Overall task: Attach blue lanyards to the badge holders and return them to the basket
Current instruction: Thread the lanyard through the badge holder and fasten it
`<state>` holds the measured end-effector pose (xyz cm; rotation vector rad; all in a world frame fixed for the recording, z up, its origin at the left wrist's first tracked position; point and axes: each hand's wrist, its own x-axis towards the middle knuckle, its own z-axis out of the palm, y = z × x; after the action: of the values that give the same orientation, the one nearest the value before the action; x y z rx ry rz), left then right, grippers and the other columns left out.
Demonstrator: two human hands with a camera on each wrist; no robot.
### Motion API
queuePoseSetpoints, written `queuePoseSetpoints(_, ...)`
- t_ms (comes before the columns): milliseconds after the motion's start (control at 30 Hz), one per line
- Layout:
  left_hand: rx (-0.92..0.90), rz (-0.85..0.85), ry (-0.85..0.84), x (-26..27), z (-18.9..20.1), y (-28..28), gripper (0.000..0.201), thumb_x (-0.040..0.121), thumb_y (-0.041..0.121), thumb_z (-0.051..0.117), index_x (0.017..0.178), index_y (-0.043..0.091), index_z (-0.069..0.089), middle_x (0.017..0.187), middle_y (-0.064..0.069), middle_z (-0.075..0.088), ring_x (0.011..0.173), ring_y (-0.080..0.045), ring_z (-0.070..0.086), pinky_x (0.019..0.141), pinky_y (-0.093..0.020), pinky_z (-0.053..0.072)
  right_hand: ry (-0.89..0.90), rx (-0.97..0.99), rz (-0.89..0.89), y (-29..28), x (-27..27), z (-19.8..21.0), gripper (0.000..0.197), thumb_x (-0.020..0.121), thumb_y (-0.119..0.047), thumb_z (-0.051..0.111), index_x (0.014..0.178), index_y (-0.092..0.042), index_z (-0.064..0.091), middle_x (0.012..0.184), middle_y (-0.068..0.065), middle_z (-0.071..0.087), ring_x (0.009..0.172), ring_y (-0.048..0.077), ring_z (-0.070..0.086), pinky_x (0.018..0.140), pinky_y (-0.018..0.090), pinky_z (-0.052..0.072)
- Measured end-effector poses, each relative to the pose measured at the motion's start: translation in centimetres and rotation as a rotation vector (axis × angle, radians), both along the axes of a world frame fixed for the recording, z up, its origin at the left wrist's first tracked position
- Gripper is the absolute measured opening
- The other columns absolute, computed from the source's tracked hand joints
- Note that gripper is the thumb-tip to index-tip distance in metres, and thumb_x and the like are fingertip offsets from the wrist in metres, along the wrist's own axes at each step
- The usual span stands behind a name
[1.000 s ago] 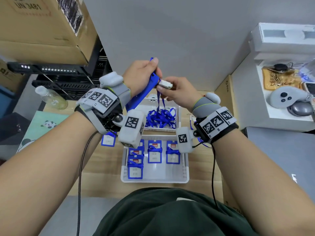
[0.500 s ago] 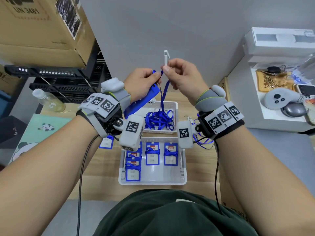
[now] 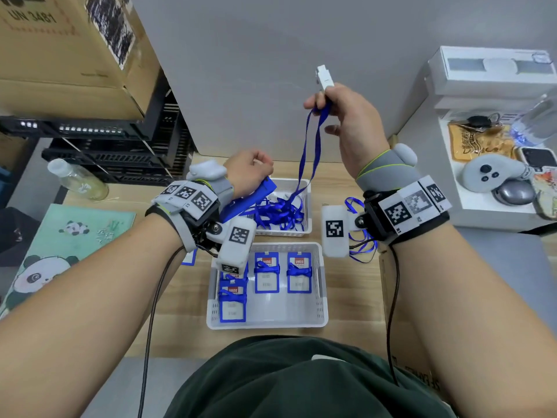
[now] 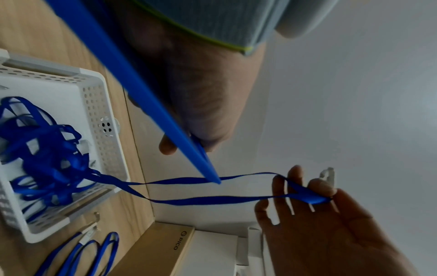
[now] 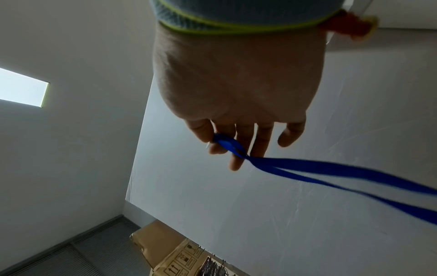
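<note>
My right hand (image 3: 337, 107) is raised high and pinches a blue lanyard (image 3: 307, 152) just below its white clip (image 3: 324, 77). The ribbon hangs down into the far white basket (image 3: 306, 188), where a tangle of blue lanyards (image 3: 275, 211) lies. My left hand (image 3: 248, 171) sits lower, above that basket's left edge, and grips a blue badge holder (image 3: 248, 199), seen edge-on in the left wrist view (image 4: 132, 74). In the right wrist view, thumb and forefinger pinch the lanyard (image 5: 307, 166). The near white basket (image 3: 322, 297) holds several badge holders with lanyards wrapped round them (image 3: 266, 274).
One more badge holder (image 3: 190, 256) lies on the wooden table left of the near basket. A loose lanyard (image 3: 360, 242) lies right of the baskets. A plastic bottle (image 3: 77, 179) and panda mat (image 3: 60, 236) sit left. Cardboard boxes and a white shelf flank the table.
My right hand has lifted the lanyard clip up and to the right, drawing the ribbon out of the far basket. My left hand has dropped with the badge holder, so the hands have parted.
</note>
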<state>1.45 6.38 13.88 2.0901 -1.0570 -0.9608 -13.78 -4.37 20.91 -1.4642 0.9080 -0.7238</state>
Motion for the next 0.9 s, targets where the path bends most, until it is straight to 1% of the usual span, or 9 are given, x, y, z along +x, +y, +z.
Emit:
queuePoseSetpoints(67, 0.022, -0.014, -0.002, -0.1, -1.0, -0.1, 0.017, 0.09, 0.021, 0.055, 0.106, 0.023, 0.062, 0.072, 0.002, 0.06, 0.048, -0.012, 0.045, 0.047, -0.023, 0.035, -0.028, 0.005, 0.001, 0.0, 0.0, -0.1, 0.025, 0.091, -0.025, 0.04, 0.069, -0.025, 0.049, 0.093, -0.006, 0.073, 0.093, 0.009, 0.061, 0.078, 0.032, 0.037)
queuePoseSetpoints(133, 0.047, -0.04, -0.014, -0.2, -2.0, 0.0, 0.023, 0.089, 0.022, 0.055, 0.112, 0.024, 0.061, 0.077, -0.001, 0.062, 0.05, -0.014, 0.046, 0.049, -0.024, 0.036, -0.17, 0.14, 0.017, 0.2, 0.2, 0.1, 0.023, 0.094, -0.023, 0.039, 0.073, -0.019, 0.048, 0.084, 0.006, 0.073, 0.092, 0.024, 0.065, 0.081, 0.035, 0.044)
queuePoseSetpoints(167, 0.063, -0.062, -0.036, -0.3, -2.6, 0.0, 0.026, 0.089, 0.023, 0.055, 0.115, 0.026, 0.06, 0.079, -0.001, 0.062, 0.051, -0.014, 0.046, 0.05, -0.024, 0.036, -0.257, 0.243, 0.023, 0.3, 0.3, 0.3, 0.023, 0.096, -0.021, 0.038, 0.075, -0.016, 0.047, 0.073, 0.011, 0.068, 0.079, 0.03, 0.064, 0.079, 0.038, 0.049)
queuePoseSetpoints(233, 0.091, -0.122, -0.103, -0.6, -3.7, 0.0, 0.033, 0.089, 0.024, 0.056, 0.122, 0.028, 0.057, 0.081, -0.001, 0.06, 0.056, -0.013, 0.047, 0.056, -0.025, 0.038, -0.325, 0.358, 0.019, 0.5, 0.5, 0.5, 0.023, 0.098, -0.019, 0.037, 0.077, -0.013, 0.045, 0.055, 0.009, 0.048, 0.052, 0.026, 0.045, 0.065, 0.038, 0.052)
queuePoseSetpoints(333, 0.172, -0.232, -0.146, -1.2, -5.8, -0.2, 0.045, 0.091, 0.023, 0.058, 0.134, 0.03, 0.048, 0.085, -0.002, 0.062, 0.07, -0.018, 0.058, 0.069, -0.031, 0.049, -0.313, 0.414, 0.012, 0.5, 0.9, -0.3, 0.021, 0.096, -0.019, 0.037, 0.076, -0.016, 0.044, 0.054, 0.001, 0.025, 0.046, 0.018, 0.017, 0.048, 0.027, 0.033)
queuePoseSetpoints(433, 0.274, -0.324, -0.182, -1.3, -8.7, -0.7, 0.056, 0.089, 0.022, 0.059, 0.141, 0.031, 0.04, 0.089, -0.005, 0.066, 0.084, -0.025, 0.064, 0.081, -0.039, 0.054, -0.3, 0.494, -0.005, 0.0, 1.1, -2.2, 0.021, 0.094, -0.018, 0.037, 0.074, -0.018, 0.044, 0.054, -0.003, 0.02, 0.045, 0.013, 0.012, 0.043, 0.024, 0.02)
queuePoseSetpoints(600, 0.379, -0.425, -0.242, -1.0, -12.2, -2.0, 0.056, 0.089, 0.024, 0.055, 0.142, 0.028, 0.037, 0.088, -0.007, 0.062, 0.081, -0.026, 0.062, 0.081, -0.04, 0.055, 0.06, 0.542, -0.063, -1.1, 1.1, -6.9, 0.017, 0.093, -0.021, 0.038, 0.076, -0.019, 0.043, 0.055, -0.003, 0.024, 0.043, 0.011, 0.013, 0.04, 0.019, 0.011)
queuePoseSetpoints(700, 0.435, -0.503, -0.308, -0.6, -14.1, -2.5, 0.06, 0.091, 0.027, 0.053, 0.147, 0.03, 0.031, 0.11, -0.011, 0.064, 0.089, -0.027, 0.06, 0.082, -0.036, 0.052, 0.304, 0.528, -0.037, -1.4, 1.0, -10.0, 0.017, 0.092, -0.021, 0.042, 0.075, -0.018, 0.046, 0.05, -0.005, 0.028, 0.037, 0.011, 0.019, 0.038, 0.016, 0.015)
queuePoseSetpoints(900, 0.522, -0.613, -0.372, 0.0, -17.1, -4.8, 0.063, 0.09, 0.018, 0.049, 0.148, 0.032, 0.026, 0.112, -0.009, 0.064, 0.085, -0.027, 0.06, 0.072, -0.033, 0.05, 0.68, 0.415, 0.096, -2.3, 1.1, -15.7, 0.01, 0.088, -0.017, 0.055, 0.088, -0.008, 0.061, 0.079, 0.007, 0.066, 0.042, 0.014, 0.029, 0.039, 0.021, 0.024)
